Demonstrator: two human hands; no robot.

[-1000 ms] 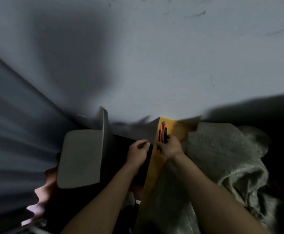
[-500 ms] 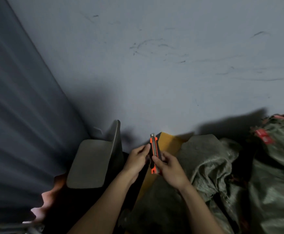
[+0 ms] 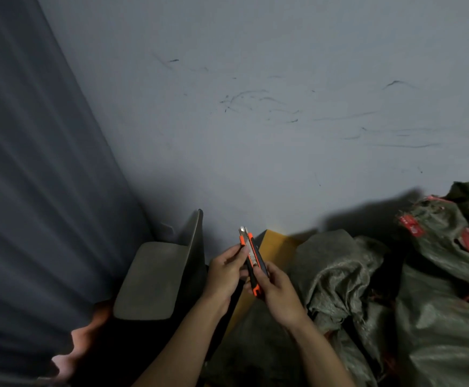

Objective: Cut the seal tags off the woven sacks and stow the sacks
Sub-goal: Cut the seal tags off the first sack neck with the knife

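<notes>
Woven sacks [image 3: 347, 277] are heaped at lower right of the frame, red seal tags [image 3: 412, 229] at far right, nearer the right hand [image 3: 279, 293]. An orange utility knife [image 3: 251, 259], upright, blade exposed, is gripped by that hand and pinched by the left hand [image 3: 225, 270].

We're in what looks like a storeroom or warehouse corner, not a home or office. The bare grey wall [image 3: 255, 121] is our landmark: plain, unpainted-looking, w/ dark scuffs and scratches across it. Left of the wall runs a ribbed grey panel [image 3: 38, 177], maybe corrugated sheet or a shutter; can't tell which. At the foot of the wall, right side, we see heaped grey-green woven sacks [image 3: 353, 280], some w/ red tags [image 3: 412, 229]. Also at the wall's foot, center, a yellow-brown cardboard piece [image 3: 278, 247], and left of it a grey plastic chair [image 3: 158, 277] pushed near the corner. Light is dim, w/ hard shadows on the wall.
</notes>
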